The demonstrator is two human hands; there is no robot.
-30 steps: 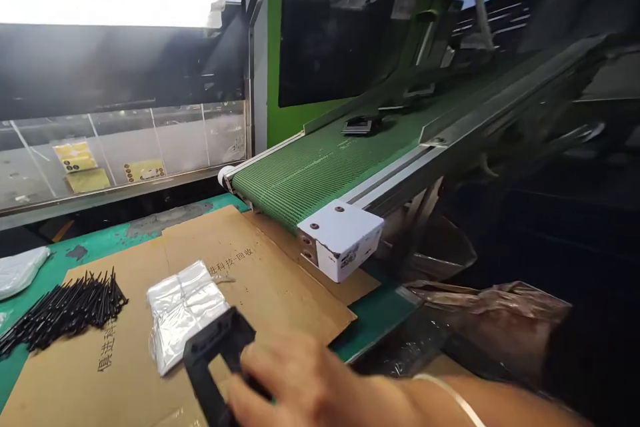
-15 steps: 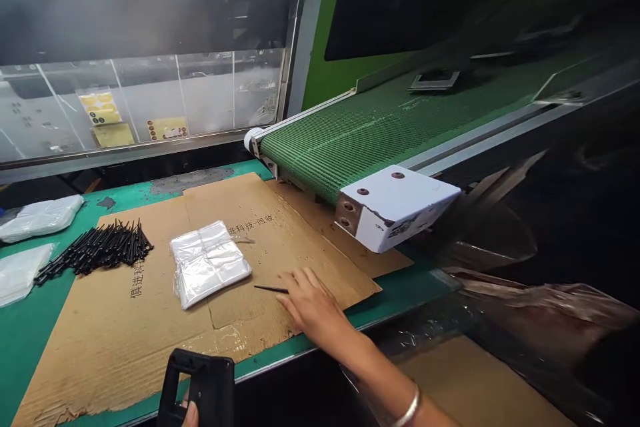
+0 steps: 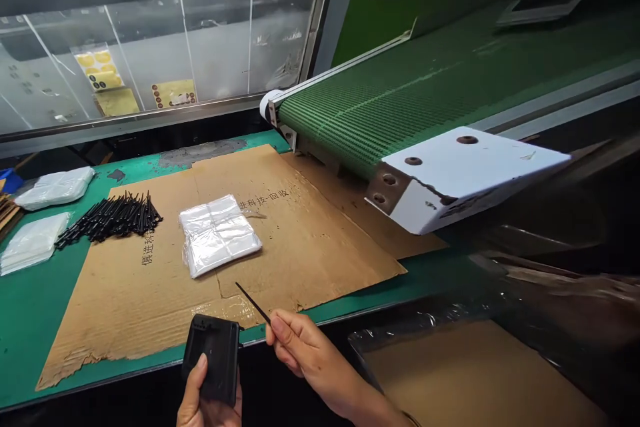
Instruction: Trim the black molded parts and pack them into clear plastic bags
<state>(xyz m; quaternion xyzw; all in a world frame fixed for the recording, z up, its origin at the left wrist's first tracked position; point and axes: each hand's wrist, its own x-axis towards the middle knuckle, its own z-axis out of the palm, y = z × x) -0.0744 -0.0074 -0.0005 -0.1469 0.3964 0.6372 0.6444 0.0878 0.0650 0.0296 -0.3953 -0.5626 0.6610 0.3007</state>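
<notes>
At the near edge of the bench, my left hand (image 3: 193,397) grips a black rectangular plastic housing (image 3: 215,360), thumb across its recessed face. Just to its right, my right hand (image 3: 307,347) pinches a thin black rod (image 3: 253,302) between thumb and fingers. The rod's free end points up and left, over a cardboard sheet (image 3: 325,247). A heap of similar black rods (image 3: 113,217) lies at the left, partly on the cardboard. Beside the heap is a tied stack of clear plastic bags (image 3: 223,233). My left fingers behind the housing are mostly hidden.
A green conveyor belt (image 3: 345,123) slopes up to the right, its white end block (image 3: 475,170) jutting over the bench. A grey frame part (image 3: 545,10) lies on the belt. More bag stacks (image 3: 55,187) sit at the left on the green bench top (image 3: 20,327). An open carton (image 3: 475,367) stands below right.
My right hand has lifted the rod off the cardboard and brought it toward me, beside the housing. My left hand has raised and turned the housing. The view has shifted.
</notes>
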